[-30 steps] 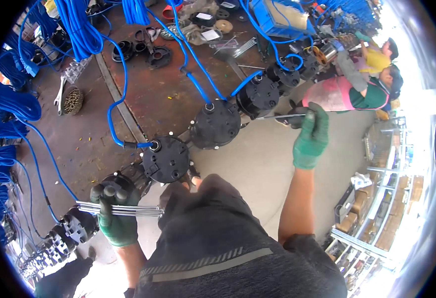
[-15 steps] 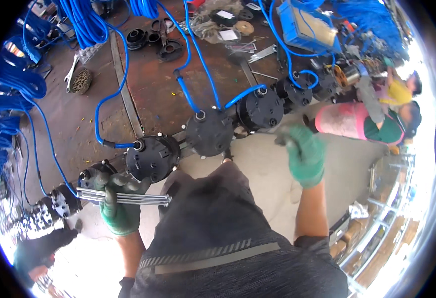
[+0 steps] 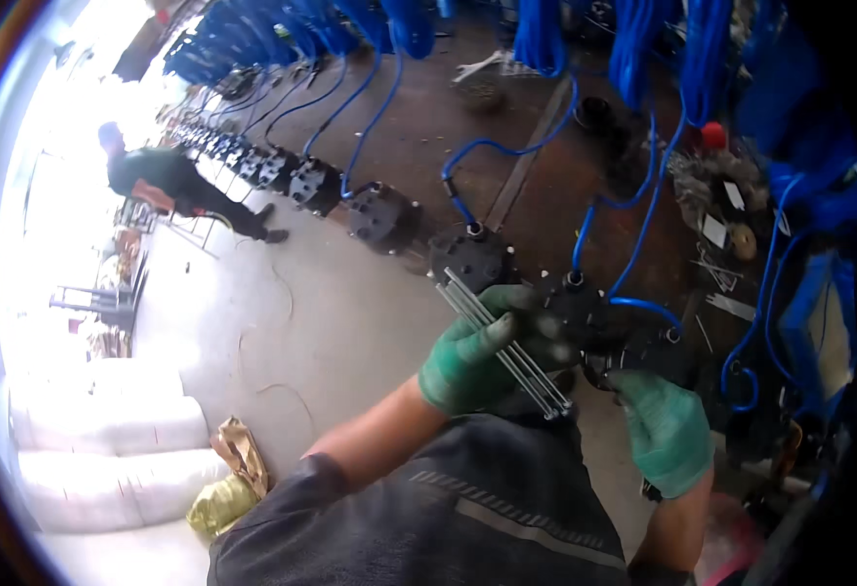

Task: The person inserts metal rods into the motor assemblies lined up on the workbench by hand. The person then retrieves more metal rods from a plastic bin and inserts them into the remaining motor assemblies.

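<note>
left hand [image 3: 467, 359] curls round metal rods [image 3: 534, 379] near right hand [image 3: 670, 435], grip unclear. seemingly rod handling; next move needs steadiness.

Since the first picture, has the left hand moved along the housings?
Yes, rightward: judged against the row of black housings, the left hand has shifted toward the right of that row.

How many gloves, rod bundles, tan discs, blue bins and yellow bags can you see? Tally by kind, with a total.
Gloves: 2
Rod bundles: 1, in the left hand; the rods overlap too much to count singly
Tan discs: 1
Blue bins: 1
Yellow bags: 1
Total: 6
</note>
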Demonstrator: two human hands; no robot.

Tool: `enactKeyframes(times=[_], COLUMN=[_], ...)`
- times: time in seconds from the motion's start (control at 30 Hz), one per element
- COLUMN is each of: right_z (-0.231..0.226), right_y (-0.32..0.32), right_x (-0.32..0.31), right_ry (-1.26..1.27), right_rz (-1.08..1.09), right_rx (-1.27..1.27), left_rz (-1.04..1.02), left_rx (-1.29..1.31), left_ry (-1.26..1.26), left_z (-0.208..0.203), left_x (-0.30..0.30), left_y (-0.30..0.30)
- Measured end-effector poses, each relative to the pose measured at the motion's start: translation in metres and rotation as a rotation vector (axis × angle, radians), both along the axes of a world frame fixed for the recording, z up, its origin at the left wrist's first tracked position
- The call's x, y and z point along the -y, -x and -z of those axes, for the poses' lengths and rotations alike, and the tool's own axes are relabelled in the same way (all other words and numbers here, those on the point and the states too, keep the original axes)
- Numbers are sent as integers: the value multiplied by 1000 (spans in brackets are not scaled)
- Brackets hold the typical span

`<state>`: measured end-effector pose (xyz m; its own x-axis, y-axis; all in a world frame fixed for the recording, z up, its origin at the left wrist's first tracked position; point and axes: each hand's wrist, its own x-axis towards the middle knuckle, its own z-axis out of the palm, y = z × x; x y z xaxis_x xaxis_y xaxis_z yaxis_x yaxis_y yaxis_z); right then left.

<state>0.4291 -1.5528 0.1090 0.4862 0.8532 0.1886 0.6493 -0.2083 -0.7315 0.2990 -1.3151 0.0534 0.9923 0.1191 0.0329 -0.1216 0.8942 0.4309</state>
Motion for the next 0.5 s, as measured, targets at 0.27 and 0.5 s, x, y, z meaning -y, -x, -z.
enactKeyframes(times=[0.27,0.5], right_z=[3,42], right_y=[-8,4], right_x=[3,-13], right_ry=[80,216], right_rz=[-7,99], right_rx=[28,65], left_rz=[-36,-8], left_rx=[-68,-127], left_ry=[22,67], left_z=[-15,-17], left_x=[-7,-18], left_y=[3,0])
